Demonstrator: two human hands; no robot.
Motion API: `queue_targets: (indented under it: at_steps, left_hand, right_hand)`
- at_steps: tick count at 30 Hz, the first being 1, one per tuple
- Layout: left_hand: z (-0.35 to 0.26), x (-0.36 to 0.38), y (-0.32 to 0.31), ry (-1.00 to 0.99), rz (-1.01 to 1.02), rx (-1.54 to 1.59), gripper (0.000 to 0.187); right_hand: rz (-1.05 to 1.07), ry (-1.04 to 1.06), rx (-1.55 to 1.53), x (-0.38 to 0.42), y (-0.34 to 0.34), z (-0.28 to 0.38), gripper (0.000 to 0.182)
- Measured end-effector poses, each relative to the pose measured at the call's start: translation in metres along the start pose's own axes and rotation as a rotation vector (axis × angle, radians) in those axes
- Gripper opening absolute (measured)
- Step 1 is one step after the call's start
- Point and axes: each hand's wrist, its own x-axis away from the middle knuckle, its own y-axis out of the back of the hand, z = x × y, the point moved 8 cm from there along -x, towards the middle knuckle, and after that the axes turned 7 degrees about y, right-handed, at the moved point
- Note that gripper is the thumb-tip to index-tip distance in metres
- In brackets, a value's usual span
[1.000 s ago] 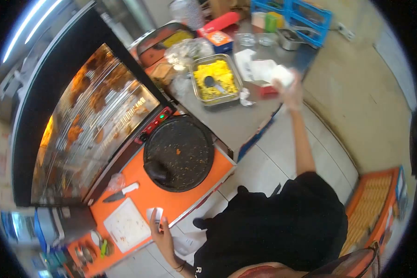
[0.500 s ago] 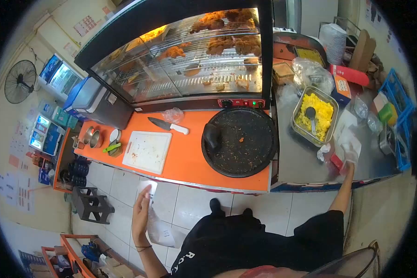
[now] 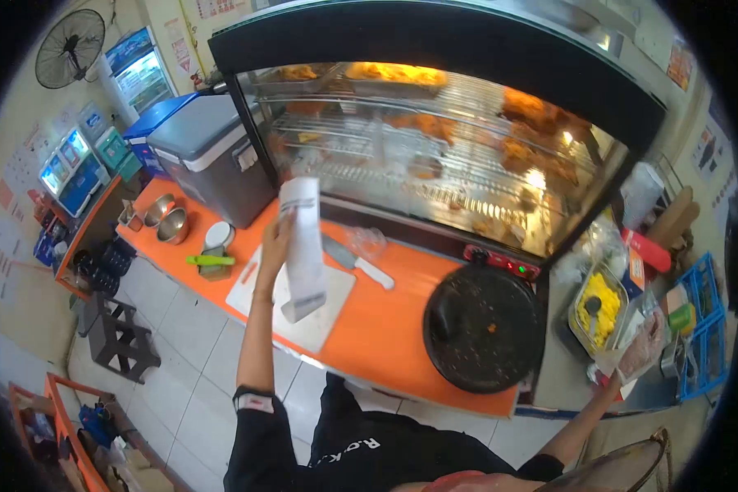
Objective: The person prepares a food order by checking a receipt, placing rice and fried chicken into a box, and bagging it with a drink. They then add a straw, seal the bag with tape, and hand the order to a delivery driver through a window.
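Observation:
My left hand [image 3: 277, 246] pinches a long strip of printed white paper [image 3: 305, 246], its lower end curled. The paper hangs over a white cutting board [image 3: 332, 307], hiding part of it. Behind the board lies a knife [image 3: 357, 262] with a white handle. On the right-hand counter, my right hand [image 3: 613, 384] is at a clear plastic bag [image 3: 644, 348] with something pinkish-brown showing through. Its fingers are partly hidden by the plastic. Close by stands a metal tray of yellow food [image 3: 603, 307] with a dark spoon [image 3: 593, 308] in it.
A glass display warmer [image 3: 435, 156] with fried food spans the back of the orange counter [image 3: 394, 328]. A round black tray [image 3: 484, 353] sits at its right end. Metal bowls [image 3: 172, 225] and a grey cooler [image 3: 213, 156] stand left; blue baskets [image 3: 705, 328] are far right.
My left hand has lifted the paper strip from below the counter edge to above the cutting board. My right hand now has the plastic bag at it. The view has turned left.

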Motion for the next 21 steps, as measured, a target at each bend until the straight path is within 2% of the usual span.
queue_targets:
  at_steps: [2, 4, 5, 6, 7, 8, 9, 10, 12, 13, 14, 15, 16, 18, 19, 20, 21]
  left_hand:
    - [-0.003, -0.098, 0.003, -0.345, -0.132, 0.049, 0.048]
    - [-0.057, -0.133, 0.015, -0.716, -0.352, -0.280, 0.053]
    - [-0.057, -0.164, 0.014, -0.796, -0.353, -0.338, 0.043]
    - [-0.055, -0.192, 0.015, -0.810, -0.356, -0.296, 0.043]
    - [-0.054, -0.209, 0.007, -0.909, -0.410, -0.444, 0.039]
    - [-0.049, -0.222, -0.005, -0.997, -0.462, -0.600, 0.042]
    - [-0.038, -0.236, -0.014, -1.039, -0.520, -0.521, 0.051]
    - [-0.036, -0.243, -0.022, -1.042, -0.503, -0.501, 0.051]
    - [-0.033, -0.235, -0.036, -1.135, -0.613, -0.411, 0.056]
    - [-0.030, -0.233, -0.053, -1.129, -0.607, -0.486, 0.058]
    - [-0.034, -0.221, -0.066, -1.208, -0.577, -0.490, 0.053]
    - [-0.033, -0.217, -0.083, -1.189, -0.523, -0.541, 0.051]
    - [-0.040, -0.206, -0.096, -1.193, -0.536, -0.517, 0.054]
    - [-0.063, -0.179, -0.119, -1.232, -0.529, -0.578, 0.064]
    - [-0.071, -0.164, -0.130, -1.257, -0.412, -0.535, 0.063]
    - [-0.078, -0.148, -0.135, -1.255, -0.058, -0.304, 0.058]
    - [-0.088, -0.138, -0.130, -1.258, 0.131, -0.174, 0.050]
  right_hand:
    - [-0.038, 0.028, -0.095, 0.010, -0.028, 0.082, 0.027]
    - [0.016, -0.004, -0.212, 0.014, -0.064, 0.159, 0.029]
    - [-0.001, -0.034, -0.253, 0.016, -0.080, 0.178, 0.029]
    - [-0.027, -0.005, -0.237, 0.017, -0.093, 0.205, 0.029]
    - [-0.020, 0.002, -0.274, 0.022, -0.110, 0.235, 0.028]
    - [-0.003, 0.003, -0.308, 0.027, -0.127, 0.258, 0.028]
    - [-0.012, 0.061, -0.299, 0.033, -0.138, 0.272, 0.025]
    - [-0.018, 0.063, -0.275, 0.038, -0.146, 0.290, 0.025]
    - [0.049, 0.003, -0.313, 0.051, -0.163, 0.321, 0.024]
    - [0.079, -0.022, -0.338, 0.057, -0.171, 0.327, 0.024]
    - [0.094, -0.032, -0.319, 0.065, -0.183, 0.346, 0.024]
    - [0.056, -0.025, -0.290, 0.073, -0.198, 0.375, 0.024]
    - [0.016, -0.019, -0.267, 0.077, -0.213, 0.397, 0.024]
    - [0.102, 0.031, -0.379, 0.085, -0.255, 0.429, 0.024]
    - [0.134, 0.049, -0.460, 0.090, -0.276, 0.448, 0.024]
    - [0.123, 0.029, -0.525, 0.095, -0.293, 0.476, 0.023]
    - [0.110, 0.012, -0.584, 0.099, -0.309, 0.503, 0.023]
